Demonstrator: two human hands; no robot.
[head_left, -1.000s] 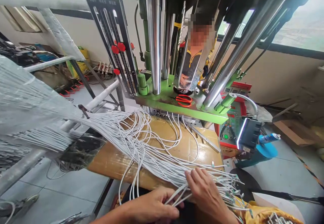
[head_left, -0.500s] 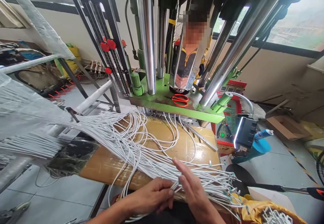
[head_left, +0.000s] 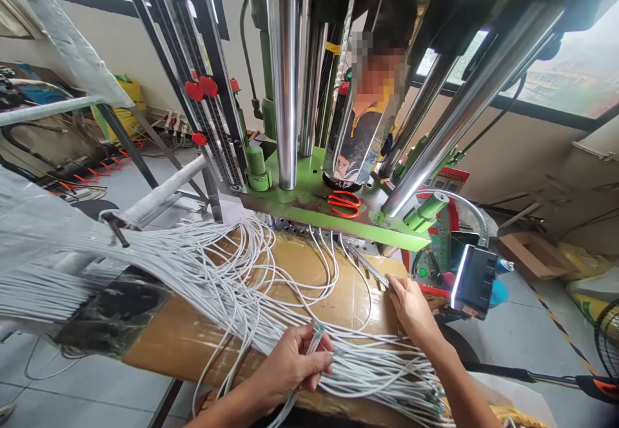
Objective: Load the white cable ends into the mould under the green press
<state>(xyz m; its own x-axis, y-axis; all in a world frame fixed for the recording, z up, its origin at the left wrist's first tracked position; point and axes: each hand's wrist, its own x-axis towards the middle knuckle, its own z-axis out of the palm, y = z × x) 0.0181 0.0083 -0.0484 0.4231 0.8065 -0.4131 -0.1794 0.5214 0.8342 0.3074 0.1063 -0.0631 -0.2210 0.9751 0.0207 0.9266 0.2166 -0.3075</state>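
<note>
My left hand [head_left: 297, 360] is closed round a few white cables [head_left: 314, 345], whose greenish ends stick up past the thumb and fingers. At the right side of the cardboard, my right hand [head_left: 413, 309] has its fingers and thumb on the near end of a slim metal bar [head_left: 366, 265]. That bar lies slanted, its far end by the press's lower plate. Under and beside my left hand spreads a thick bundle of white cables [head_left: 251, 302], with many green-tipped ends at the lower right. Several cables run from the cardboard [head_left: 159, 344] into the press.
A green press [head_left: 271, 205] with steel columns stands ahead. Red-handled snips [head_left: 345, 202] lie on its plate. To the right are a lit lamp box [head_left: 474, 280] and a red control panel [head_left: 430, 260]; a white-wrapped frame [head_left: 164, 189] stands left. A person's reflection shows on the press's shiny metal.
My right hand has left the cable ends by my left hand and reached forward right to the metal bar. My left hand has raised its cables slightly, and the view has shifted a little.
</note>
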